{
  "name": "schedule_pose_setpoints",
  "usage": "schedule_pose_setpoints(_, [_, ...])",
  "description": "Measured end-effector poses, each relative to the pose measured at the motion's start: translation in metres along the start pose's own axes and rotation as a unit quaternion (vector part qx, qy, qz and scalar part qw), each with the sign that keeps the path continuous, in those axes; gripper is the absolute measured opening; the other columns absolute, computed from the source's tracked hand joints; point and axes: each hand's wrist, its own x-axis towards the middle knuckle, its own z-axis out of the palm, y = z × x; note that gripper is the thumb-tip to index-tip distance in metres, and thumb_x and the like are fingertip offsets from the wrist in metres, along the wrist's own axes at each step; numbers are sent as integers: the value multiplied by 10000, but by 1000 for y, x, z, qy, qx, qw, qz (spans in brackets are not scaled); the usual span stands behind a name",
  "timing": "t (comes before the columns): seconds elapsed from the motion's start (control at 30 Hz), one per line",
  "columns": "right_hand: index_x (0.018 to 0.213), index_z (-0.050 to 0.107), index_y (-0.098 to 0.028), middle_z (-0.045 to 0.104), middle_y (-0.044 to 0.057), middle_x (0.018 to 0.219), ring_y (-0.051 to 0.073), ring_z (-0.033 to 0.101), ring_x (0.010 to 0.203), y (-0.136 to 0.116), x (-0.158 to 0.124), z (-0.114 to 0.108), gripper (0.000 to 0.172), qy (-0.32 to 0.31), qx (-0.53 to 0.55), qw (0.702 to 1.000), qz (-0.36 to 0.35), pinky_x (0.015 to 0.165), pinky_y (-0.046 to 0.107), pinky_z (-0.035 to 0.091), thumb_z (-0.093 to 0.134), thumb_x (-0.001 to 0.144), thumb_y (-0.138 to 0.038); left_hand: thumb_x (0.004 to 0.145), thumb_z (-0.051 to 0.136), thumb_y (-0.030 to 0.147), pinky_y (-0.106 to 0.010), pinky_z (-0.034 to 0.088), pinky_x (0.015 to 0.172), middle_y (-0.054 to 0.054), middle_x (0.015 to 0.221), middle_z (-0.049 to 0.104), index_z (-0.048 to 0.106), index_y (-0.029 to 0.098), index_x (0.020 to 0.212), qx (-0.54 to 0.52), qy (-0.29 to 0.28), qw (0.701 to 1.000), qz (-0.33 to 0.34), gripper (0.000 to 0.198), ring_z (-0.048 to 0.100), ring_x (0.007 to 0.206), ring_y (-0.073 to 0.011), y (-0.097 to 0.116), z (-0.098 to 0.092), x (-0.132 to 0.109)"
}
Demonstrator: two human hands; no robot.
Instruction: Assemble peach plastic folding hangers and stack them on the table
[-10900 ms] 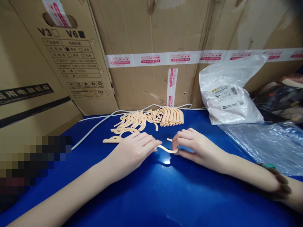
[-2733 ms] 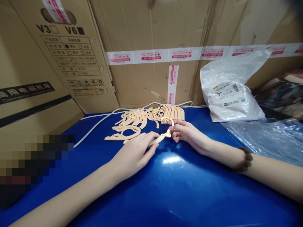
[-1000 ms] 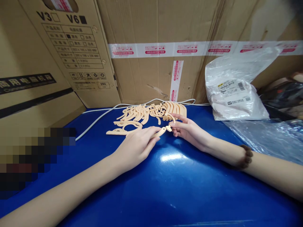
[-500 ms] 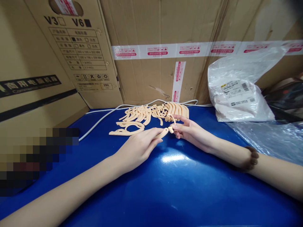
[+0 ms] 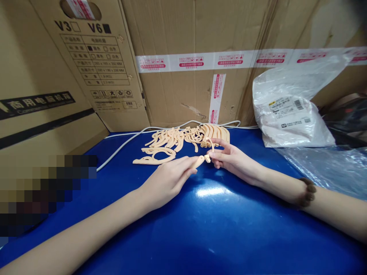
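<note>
Pinched in left hand (image 5: 168, 178): beige arm (image 5: 198, 162), holed end outward. Pinched in right hand (image 5: 236, 163): beige hook (image 5: 212, 144), base just beside that end, above blue surface (image 5: 212, 233); turned since earlier, base formerly flat-on.

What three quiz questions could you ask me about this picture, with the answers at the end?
1. True or false: the left hand is empty.

2. Pick one: on the cardboard box with printed labels, which label has a filled black square right after it?
A) V3
B) V6
C) both

3. Fill in the blank: the hook-shaped piece is held in the ____ hand.

Key:
1. False: it grips a beige piece with a small hole near its end.
2. B
3. right
</note>
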Motion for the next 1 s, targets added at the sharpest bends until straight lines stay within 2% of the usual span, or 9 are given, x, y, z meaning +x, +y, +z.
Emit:
schedule_pose_setpoints(0.4, [1224, 460, -203, 580, -49, 698, 76, 505, 591, 1, 2, 2, 570, 37, 31, 999, 4, 568, 213, 410, 752, 736, -171, 998, 356, 214, -327, 476, 797, -59, 1031, 657, 502, 159, 1208, 62, 14, 998, -7, 262, 615, 909, -188, 1, -1, 3])
schedule_pose_setpoints(0.63, [1271, 439, -223, 567, -52, 696, 82, 501, 587, 2, 2, 2, 617, 39, 31, 999, 0, 564, 221, 411, 751, 740, -186, 991, 370, 209, -330, 490, 821, -88, 1087, 656, 505, 141, 1231, 60, 10, 998, -17, 283, 622, 968, -197, -1, 0, 4])
schedule_pose_setpoints(0.8, [1259, 436, -216, 567, -53, 676, 86, 493, 588, 1, 0, 2, 617, 30, 15, 999, -2, 582, 228, 405, 758, 733, -211, 993, 371, 206, -315, 484, 814, -74, 1069, 657, 511, 142, 1227, 61, 12, 998, 2, 280, 621, 954, -188, 1, -1, 4])
schedule_pose_setpoints(1.0, [1198, 434, -209, 596, -44, 678, 87, 498, 573, 0, -1, 1, 560, -11, -17, 1000, 0, 591, 238, 405, 755, 740, -249, 995, 372, 209, -319, 463, 805, -52, 1046, 650, 508, 163, 1194, 69, 5, 997, 17, 245, 603, 923, -185, 3, 1, 2])
